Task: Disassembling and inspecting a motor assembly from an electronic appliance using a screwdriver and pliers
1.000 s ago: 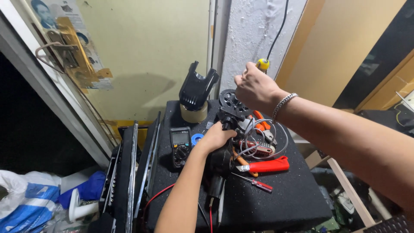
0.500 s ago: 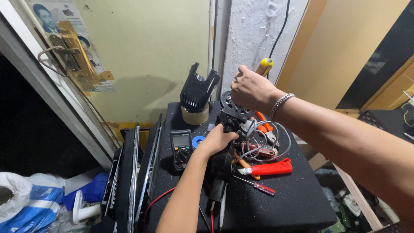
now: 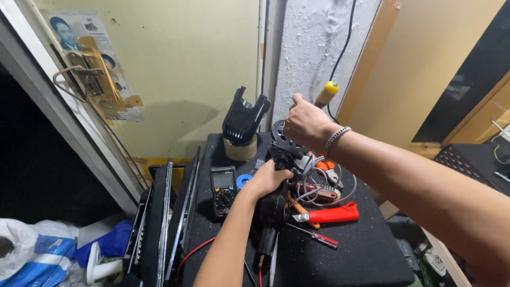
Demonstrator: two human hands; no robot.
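At the middle of the black bench [image 3: 366, 255], a dark power tool [image 3: 275, 204] lies with its body running from six o'clock up toward twelve, and both hands are on it. The left hand [image 3: 267, 178] is wrapped shut around the tool's upper body, pinning it to the bench. The right hand [image 3: 304, 123] is closed in a fist around a screwdriver with a yellow-tipped handle [image 3: 325, 94], held over the tool's head end at about one o'clock from the left hand; the blade is hidden behind the fist. The step in hand looks like driving or loosening a fastener at the head, so the next move likely calls for steady downward pressure and a firm brace. A black multimeter [image 3: 223, 183] sits at nine o'clock of the tool, red-handled pliers [image 3: 332, 214] at three o'clock, a tape roll [image 3: 240, 149] toward eleven.
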